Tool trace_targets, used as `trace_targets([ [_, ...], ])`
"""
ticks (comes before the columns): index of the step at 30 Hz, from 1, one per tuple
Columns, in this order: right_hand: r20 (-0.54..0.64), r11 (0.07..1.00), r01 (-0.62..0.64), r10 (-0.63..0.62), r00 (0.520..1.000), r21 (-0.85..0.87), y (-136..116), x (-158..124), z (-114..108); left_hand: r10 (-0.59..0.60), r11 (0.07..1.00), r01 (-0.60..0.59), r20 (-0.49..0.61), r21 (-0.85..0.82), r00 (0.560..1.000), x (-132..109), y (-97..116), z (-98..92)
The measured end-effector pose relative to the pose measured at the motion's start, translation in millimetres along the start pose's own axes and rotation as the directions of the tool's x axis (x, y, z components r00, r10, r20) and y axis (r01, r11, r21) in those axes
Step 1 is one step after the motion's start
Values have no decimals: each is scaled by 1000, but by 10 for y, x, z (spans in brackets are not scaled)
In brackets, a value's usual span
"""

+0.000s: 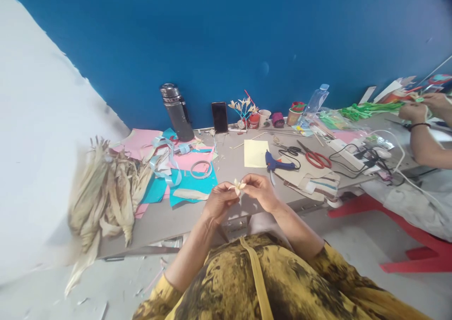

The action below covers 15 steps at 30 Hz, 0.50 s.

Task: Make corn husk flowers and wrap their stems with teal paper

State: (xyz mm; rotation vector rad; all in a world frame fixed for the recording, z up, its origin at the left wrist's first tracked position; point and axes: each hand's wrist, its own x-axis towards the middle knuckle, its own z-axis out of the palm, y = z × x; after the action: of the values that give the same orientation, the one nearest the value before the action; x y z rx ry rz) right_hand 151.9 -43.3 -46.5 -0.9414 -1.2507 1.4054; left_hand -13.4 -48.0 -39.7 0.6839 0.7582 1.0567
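Between my two hands, just above the table's front edge, is a small cream-coloured flower (pixel 238 187) with pointed petals. My left hand (pixel 221 200) pinches it from the left, fingers closed. From the right, my right hand (pixel 260 192) has its fingertips closed on a petal. The underside of the flower is hidden by my fingers. A blue glue gun (pixel 279 162) lies beyond my right hand, beside a pale yellow sheet (pixel 256 153). A pale husk strip (pixel 190 194) rests on blue paper (pixel 212 182) near my left hand.
Dried corn husks (pixel 116 188) hang over the table's left edge. Along the wall stand a thermos (pixel 178 115), a phone (pixel 220 117), finished flowers (pixel 243 107) and cups (pixel 264 118). Red-handled scissors (pixel 317 159) and a power strip (pixel 349 155) lie rightward. A co-worker's hands (pixel 420 108) are far right.
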Motion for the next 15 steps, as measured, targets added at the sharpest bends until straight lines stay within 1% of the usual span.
trace_targets([
  [3, -51, 992, -57, 63, 997, 116, 26, 2, 19, 97, 993, -93, -63, 70, 993, 30, -33, -5],
  [5, -54, 989, -64, 72, 996, 136, 36, 4, 20, 98, 991, -92, -60, 97, 993, 45, -44, -4],
  [10, -4, 1000, -10, 10, 1000, -26, -2, 5, -41, 22, 996, -21, -17, 90, 1000, 68, -43, 4],
  [15, 116, 991, 31, -16, 993, -130, -79, -9, -141, -36, 989, 36, -3, 142, 999, 77, -22, -13],
])
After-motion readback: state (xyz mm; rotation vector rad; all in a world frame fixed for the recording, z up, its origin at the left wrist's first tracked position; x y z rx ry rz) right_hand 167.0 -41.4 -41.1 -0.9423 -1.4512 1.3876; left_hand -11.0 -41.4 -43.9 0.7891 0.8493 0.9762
